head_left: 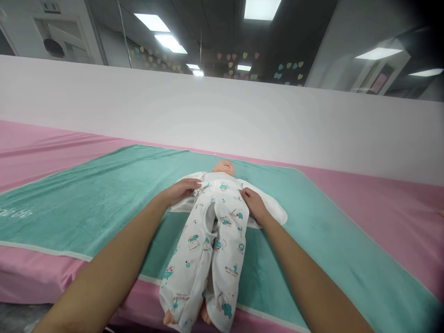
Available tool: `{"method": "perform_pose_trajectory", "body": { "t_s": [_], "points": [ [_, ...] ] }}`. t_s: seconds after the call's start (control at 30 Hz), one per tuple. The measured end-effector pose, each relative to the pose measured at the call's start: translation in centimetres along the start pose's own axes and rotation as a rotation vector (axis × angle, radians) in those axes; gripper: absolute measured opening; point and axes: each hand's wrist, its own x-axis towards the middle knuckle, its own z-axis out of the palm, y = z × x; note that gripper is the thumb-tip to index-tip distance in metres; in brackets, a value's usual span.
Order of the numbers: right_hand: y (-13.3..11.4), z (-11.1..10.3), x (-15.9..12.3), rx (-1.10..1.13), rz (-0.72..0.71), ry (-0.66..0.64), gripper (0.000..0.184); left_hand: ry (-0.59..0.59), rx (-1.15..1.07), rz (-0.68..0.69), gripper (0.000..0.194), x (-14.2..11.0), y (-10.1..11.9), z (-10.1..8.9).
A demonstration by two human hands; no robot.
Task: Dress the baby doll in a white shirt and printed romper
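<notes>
A baby doll (224,167) lies on its back on a teal towel (104,194), head away from me. It wears a white printed romper (211,236), and its bare feet stick out near the front edge. My left hand (182,190) rests on the romper's left side at the chest, fingers curled onto the cloth. My right hand (253,203) grips the romper's right side at the chest. A white cloth (277,213) lies under the doll's upper body.
The towel covers a pink padded surface (381,208) that runs left and right. A white partition wall (243,111) stands right behind it. The surface's front edge (41,282) is close to me at lower left.
</notes>
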Motion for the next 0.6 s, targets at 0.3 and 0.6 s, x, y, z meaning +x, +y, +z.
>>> {"method": "perform_pose_trajectory", "body": {
  "t_s": [0.3, 0.6],
  "points": [
    [-1.2, 0.5, -0.4, -0.146, -0.104, 0.194, 0.04, 0.448, 0.274, 0.207, 0.03, 1.6, -0.9, 2.3],
    [-2.0, 2.1, 0.5, -0.035, 0.046, 0.255, 0.038, 0.676, 0.472, 0.185, 0.028, 4.7, -2.0, 1.9]
  ]
}}
